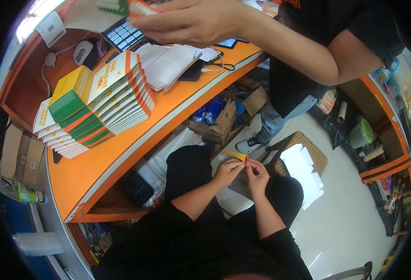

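My left hand (227,171) and my right hand (257,175) meet in front of my lap, both pinching a small flat yellow-orange piece of card (236,155). The fingertips of both hands close on its edges. On the orange counter (98,161) to my left lies a fanned stack of flat white, green and orange carton blanks (103,109), with one folded green and yellow box (71,95) on top. Another person's hand (191,21) reaches over the counter at the top, holding a green and orange carton (126,6).
The other person stands at the right of the counter in a black shirt and jeans. White paper bags (170,63), a calculator (121,35) and a phone lie on the counter. A cardboard box (219,121) sits underneath. A wicker stool (303,156) with white blanks stands on the tiled floor.
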A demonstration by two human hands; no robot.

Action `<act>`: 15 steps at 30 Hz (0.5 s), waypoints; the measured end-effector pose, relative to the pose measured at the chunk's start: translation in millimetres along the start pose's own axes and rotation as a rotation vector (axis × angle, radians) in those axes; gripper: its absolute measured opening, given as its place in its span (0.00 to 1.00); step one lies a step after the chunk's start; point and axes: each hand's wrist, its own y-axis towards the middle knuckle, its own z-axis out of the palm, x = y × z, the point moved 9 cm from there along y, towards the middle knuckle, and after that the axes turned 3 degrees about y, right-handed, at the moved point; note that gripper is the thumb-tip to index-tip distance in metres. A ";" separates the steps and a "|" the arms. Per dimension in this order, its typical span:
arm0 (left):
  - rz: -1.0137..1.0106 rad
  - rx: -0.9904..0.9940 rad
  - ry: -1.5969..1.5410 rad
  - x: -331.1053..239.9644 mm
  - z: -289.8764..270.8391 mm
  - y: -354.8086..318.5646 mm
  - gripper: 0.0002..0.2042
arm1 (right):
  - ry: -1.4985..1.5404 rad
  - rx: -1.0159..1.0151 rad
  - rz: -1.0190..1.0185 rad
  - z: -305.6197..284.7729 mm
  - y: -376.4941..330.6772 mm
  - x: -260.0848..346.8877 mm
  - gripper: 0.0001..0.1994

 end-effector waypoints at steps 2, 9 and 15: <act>-0.155 -0.006 -0.035 6.8 -2.2 -2.2 0.07 | -0.005 -0.002 0.032 -0.6 -0.1 -2.5 0.05; -0.489 -0.019 -0.657 35.0 10.9 -11.5 0.11 | 0.000 0.096 -0.060 6.9 -3.3 11.7 0.04; -0.408 -0.133 -0.498 50.9 -1.7 -3.5 0.07 | 0.075 0.019 0.042 -0.8 0.1 0.9 0.04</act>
